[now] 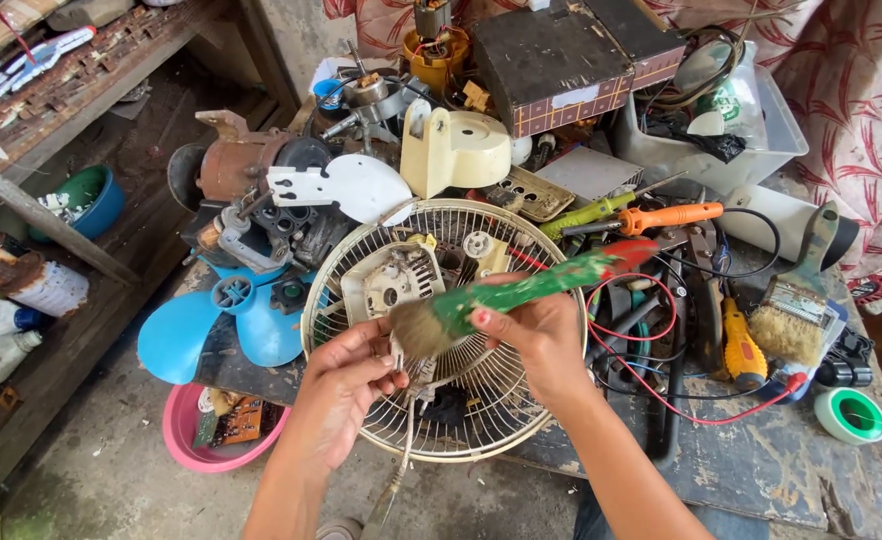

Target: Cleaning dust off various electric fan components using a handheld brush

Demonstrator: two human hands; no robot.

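Both of my hands work over the round wire fan guard (521, 400) lying flat at the near edge of the cluttered bench. My right hand (536, 335) is closed around a green-handled paintbrush (501, 297), bristles angled left so they meet the small part my left hand (346, 385) pinches between fingertips, held above the guard. A blue fan blade (186, 335) lies left.

Both bare forearms reach up from below. The left hand (346, 375) pinches with curled fingers, while the right hand (533, 335) is closed in a firm grip.
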